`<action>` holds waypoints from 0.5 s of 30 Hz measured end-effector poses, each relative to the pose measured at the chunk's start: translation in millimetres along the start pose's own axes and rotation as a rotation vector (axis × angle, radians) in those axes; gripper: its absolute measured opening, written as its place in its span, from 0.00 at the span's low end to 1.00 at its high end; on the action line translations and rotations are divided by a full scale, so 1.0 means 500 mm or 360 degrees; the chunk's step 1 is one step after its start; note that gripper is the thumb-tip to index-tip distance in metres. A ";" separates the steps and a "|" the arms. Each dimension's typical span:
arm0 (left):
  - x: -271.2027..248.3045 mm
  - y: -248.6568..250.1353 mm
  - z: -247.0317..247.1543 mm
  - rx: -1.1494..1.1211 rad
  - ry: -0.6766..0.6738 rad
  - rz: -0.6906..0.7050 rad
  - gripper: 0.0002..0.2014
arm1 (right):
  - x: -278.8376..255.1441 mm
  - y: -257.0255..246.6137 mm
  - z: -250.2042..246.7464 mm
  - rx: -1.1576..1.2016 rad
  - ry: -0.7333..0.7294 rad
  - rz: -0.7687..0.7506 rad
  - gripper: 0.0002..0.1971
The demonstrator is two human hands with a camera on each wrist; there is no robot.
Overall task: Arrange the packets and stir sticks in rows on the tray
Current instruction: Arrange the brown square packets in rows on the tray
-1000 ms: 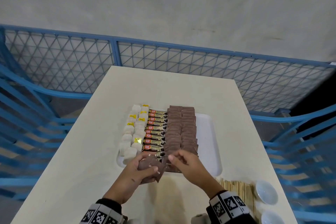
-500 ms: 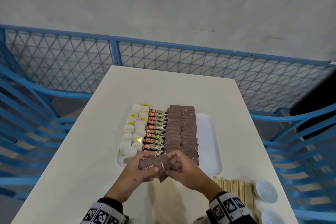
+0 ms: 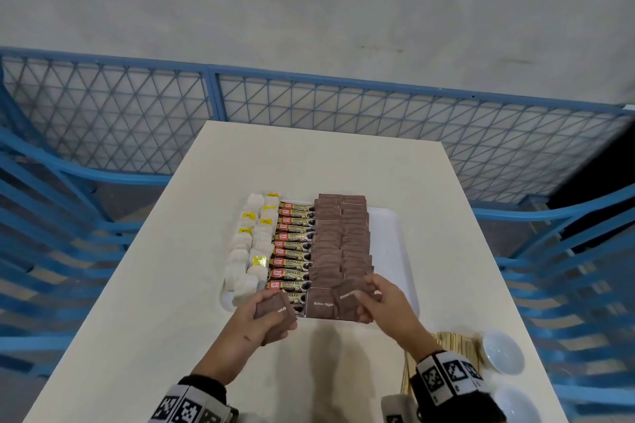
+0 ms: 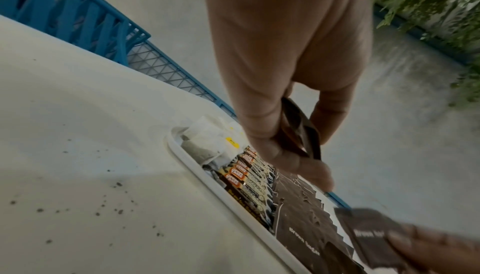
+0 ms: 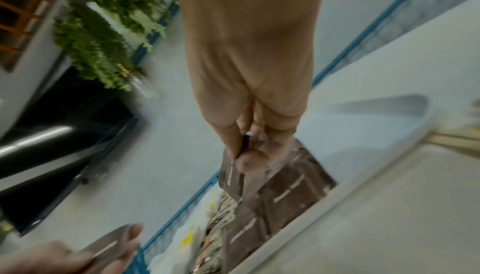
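A white tray [image 3: 402,251] holds rows of white tea bags [image 3: 252,244], coffee sticks [image 3: 293,251] and two columns of brown sugar packets [image 3: 338,240]. My left hand [image 3: 264,316] grips a small stack of brown sugar packets [image 3: 276,307] at the tray's near left corner; in the left wrist view the stack [image 4: 301,133] sits between thumb and fingers. My right hand [image 3: 372,299] pinches one brown sugar packet [image 3: 348,297] above the near end of the brown columns; the right wrist view shows that packet [image 5: 231,174] hanging from the fingertips. Wooden stir sticks [image 3: 446,350] lie on the table by my right wrist.
The tray sits on a cream table [image 3: 165,285]. Two small white bowls [image 3: 503,350] stand at the table's near right corner. The tray's right strip is bare. A blue mesh fence [image 3: 309,106] surrounds the table.
My hands met over the stack half a second ago. Now they are apart: the right hand has drawn one packet off and moved right, over the tray's near end.
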State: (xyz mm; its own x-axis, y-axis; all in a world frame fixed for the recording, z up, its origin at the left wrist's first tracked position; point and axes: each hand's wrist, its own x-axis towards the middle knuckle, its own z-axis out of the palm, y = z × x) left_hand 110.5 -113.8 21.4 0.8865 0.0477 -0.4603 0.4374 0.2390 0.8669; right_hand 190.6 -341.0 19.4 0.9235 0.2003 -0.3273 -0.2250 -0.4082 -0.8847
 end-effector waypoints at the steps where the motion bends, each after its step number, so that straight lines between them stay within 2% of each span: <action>1: 0.000 -0.001 -0.001 -0.0025 0.0004 -0.0004 0.13 | 0.005 0.009 -0.009 0.0001 0.0017 0.0040 0.05; 4: 0.004 -0.004 -0.001 -0.0034 0.0009 0.0002 0.14 | 0.008 0.025 -0.017 -0.0174 0.0072 0.0012 0.02; 6: 0.007 -0.006 -0.001 -0.0034 0.0001 -0.0002 0.17 | 0.012 0.040 -0.012 -0.0310 0.0102 -0.0013 0.04; 10: 0.011 -0.010 -0.004 -0.0009 -0.0053 -0.0018 0.19 | 0.024 0.078 0.004 -0.0824 0.0158 -0.0132 0.10; 12: 0.011 -0.010 -0.004 0.0007 -0.0072 -0.0014 0.19 | 0.024 0.094 0.006 -0.0914 0.0177 -0.0205 0.13; 15: 0.010 -0.008 -0.005 -0.0012 -0.0071 0.0001 0.18 | 0.017 0.096 0.009 -0.0928 0.0299 -0.0384 0.10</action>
State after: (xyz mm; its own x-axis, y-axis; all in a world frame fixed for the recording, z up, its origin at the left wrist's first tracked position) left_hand 112.9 -112.3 15.0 0.8927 0.0045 -0.4506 0.4357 0.2464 0.8657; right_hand 186.0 -354.7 -27.3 0.9774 0.2090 -0.0320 0.1515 -0.7978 -0.5836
